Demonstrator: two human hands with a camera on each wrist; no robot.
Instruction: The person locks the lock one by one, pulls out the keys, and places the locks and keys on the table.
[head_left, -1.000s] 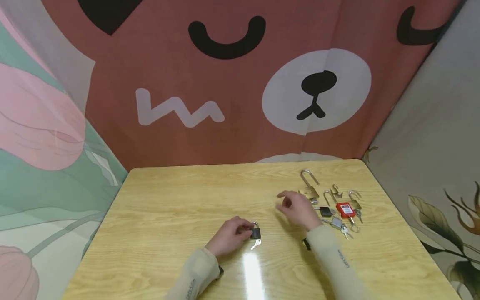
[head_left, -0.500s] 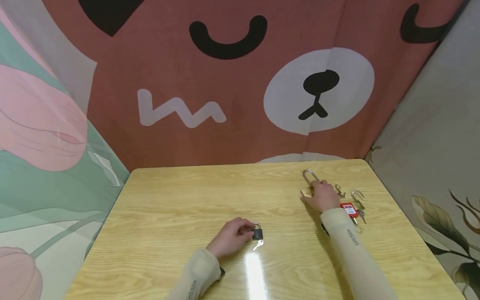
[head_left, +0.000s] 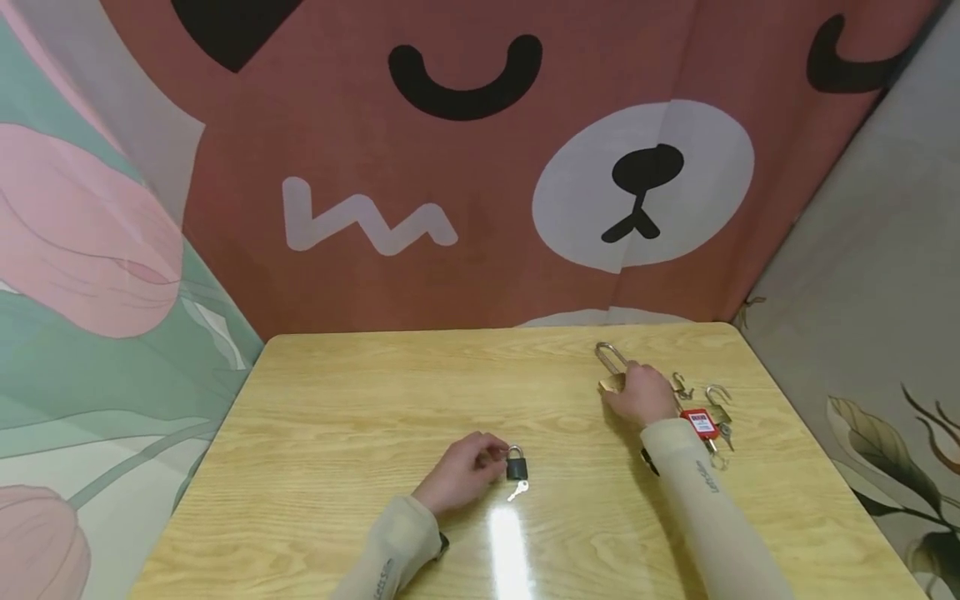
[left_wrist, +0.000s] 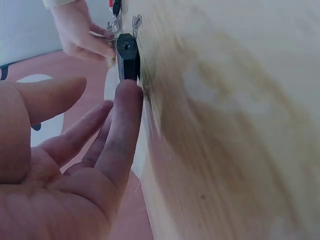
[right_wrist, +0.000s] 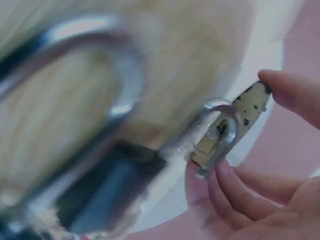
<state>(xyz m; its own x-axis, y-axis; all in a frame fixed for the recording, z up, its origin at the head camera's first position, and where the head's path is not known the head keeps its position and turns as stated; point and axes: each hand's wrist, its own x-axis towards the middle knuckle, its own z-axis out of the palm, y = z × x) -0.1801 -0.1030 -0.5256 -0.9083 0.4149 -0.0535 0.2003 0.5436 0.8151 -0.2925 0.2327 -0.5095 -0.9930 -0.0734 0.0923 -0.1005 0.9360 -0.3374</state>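
Note:
My left hand (head_left: 463,472) lies by a small black padlock (head_left: 517,469) with its silver shackle closed and a key (head_left: 519,490) at its bottom end. In the left wrist view a fingertip touches the side of this black padlock (left_wrist: 128,57), and the thumb stands apart from it. At the right rear of the table my right hand (head_left: 643,395) grips a large brass padlock (head_left: 611,384) whose long shackle points away. In the right wrist view the thumb presses one end of its speckled brass body (right_wrist: 252,107) and the fingers the other end.
Right of my right hand lie a red padlock (head_left: 701,423) with a white label, an open brass padlock (head_left: 718,410) with keys, and a smaller brass padlock (head_left: 679,383). The right wrist view shows a blurred dark padlock (right_wrist: 107,192) up close. A bear-print cloth (head_left: 360,292) hangs behind.
My right hand has moved right and back onto the brass padlock, which has shifted slightly left over the last half second. My left hand has stayed at the black padlock.

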